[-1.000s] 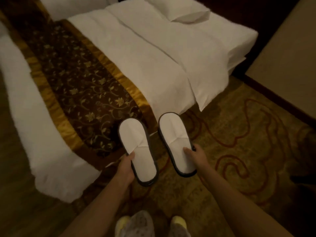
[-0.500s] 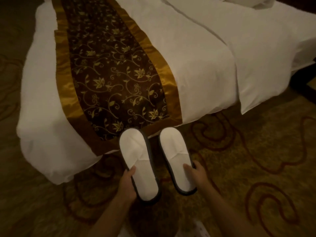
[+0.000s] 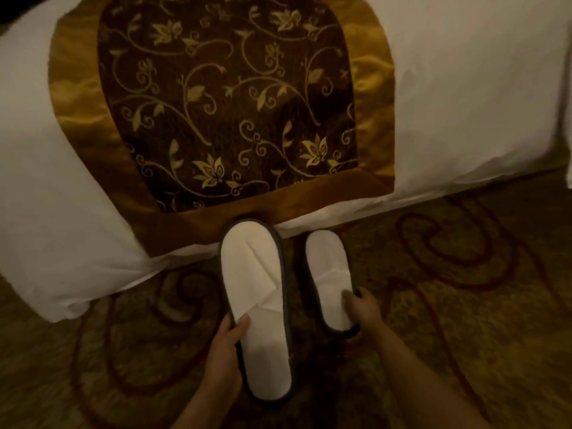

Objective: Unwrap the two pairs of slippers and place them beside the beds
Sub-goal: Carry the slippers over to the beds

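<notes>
White nonwoven slippers, dark-edged soles, one per hand. Left hand (image 3: 223,351) grips left slipper (image 3: 255,308) at heel side, thumb on top. Right hand (image 3: 362,311) pinches right slipper (image 3: 329,280) near heel. Both toes point at bed (image 3: 464,88), just beside its hem below brown-gold runner (image 3: 229,103). Lower yours flat, heels level, parallel, toes clear of the hanging sheet. Patterned carpet (image 3: 448,305) open right and behind.

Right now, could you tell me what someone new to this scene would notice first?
Two white slippers stand out low in the middle: the left hand holds the left slipper, and the right hand holds the right slipper, toes pointing to the bed. Behind them, a brown runner with gold flowers drapes over the white bedding, above a swirl-patterned carpet.
</notes>
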A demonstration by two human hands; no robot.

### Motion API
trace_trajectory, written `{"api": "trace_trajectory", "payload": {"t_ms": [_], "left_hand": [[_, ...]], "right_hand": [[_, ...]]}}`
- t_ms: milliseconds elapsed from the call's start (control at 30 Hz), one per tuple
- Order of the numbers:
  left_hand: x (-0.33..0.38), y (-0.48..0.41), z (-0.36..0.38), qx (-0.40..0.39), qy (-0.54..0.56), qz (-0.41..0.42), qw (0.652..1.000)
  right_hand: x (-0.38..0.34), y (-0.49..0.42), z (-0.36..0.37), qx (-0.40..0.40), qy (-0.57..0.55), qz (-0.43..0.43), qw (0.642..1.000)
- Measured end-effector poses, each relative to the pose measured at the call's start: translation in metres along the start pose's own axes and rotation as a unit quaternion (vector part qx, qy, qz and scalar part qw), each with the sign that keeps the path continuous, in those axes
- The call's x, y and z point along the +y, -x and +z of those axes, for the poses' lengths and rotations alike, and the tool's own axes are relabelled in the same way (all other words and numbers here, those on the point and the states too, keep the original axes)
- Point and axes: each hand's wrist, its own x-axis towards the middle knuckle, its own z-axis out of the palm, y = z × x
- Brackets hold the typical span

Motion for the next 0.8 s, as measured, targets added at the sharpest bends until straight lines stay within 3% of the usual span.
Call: {"api": "trace_trajectory", "payload": {"t_ms": [167, 300, 467, 533, 633, 800], "left_hand": [[-0.001, -0.003, -0.012, 0.016, -0.019, 0.012, 1.0], [0.015, 0.019, -0.009, 0.021, -0.046, -0.006, 0.999], [0.068, 0.072, 0.001, 0.005, -0.134, -0.008, 0.991], [0.099, 0.093, 0.004, 0.008, -0.197, -0.008, 0.98], [0.148, 0.13, 0.008, 0.005, -0.277, 0.009, 0.961], [0.234, 0.197, 0.007, -0.017, -0.428, 0.073, 0.901]], "right_hand": [[0.0, -0.003, 0.007, 0.034, 0.131, 0.027, 0.99], [-0.021, 0.05, -0.003, 0.013, 0.17, -0.075, 0.982], [-0.101, 0.138, -0.032, 0.023, 0.175, -0.214, 0.961], [-0.142, 0.176, -0.045, 0.031, 0.19, -0.311, 0.931], [-0.207, 0.237, -0.062, 0.031, 0.223, -0.465, 0.856], [-0.311, 0.328, -0.077, -0.076, 0.345, -0.571, 0.741]]}}
